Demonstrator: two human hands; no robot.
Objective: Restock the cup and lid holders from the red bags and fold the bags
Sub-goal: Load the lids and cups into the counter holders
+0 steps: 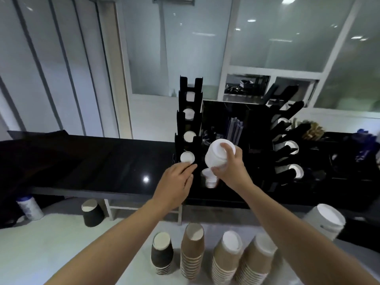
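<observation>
My right hand [231,168] grips a stack of white lids [217,156] in front of the black cup and lid holder [224,120]. My left hand [178,179] rests with its fingers against the holder's left column [188,128], just under the lowest white cup end [187,157]. More white lids [209,177] lie in a low slot between my hands. The left column shows several white cup ends; the right column [287,145] shows three. No red bag is in view.
On the white surface near me stand a black cup stack [162,254], brown cup stacks [192,249], [226,258], [256,260] and a white lid stack [324,221]. A lone black cup [92,212] and a white canister [29,208] are at left. The black counter [92,161] runs leftward.
</observation>
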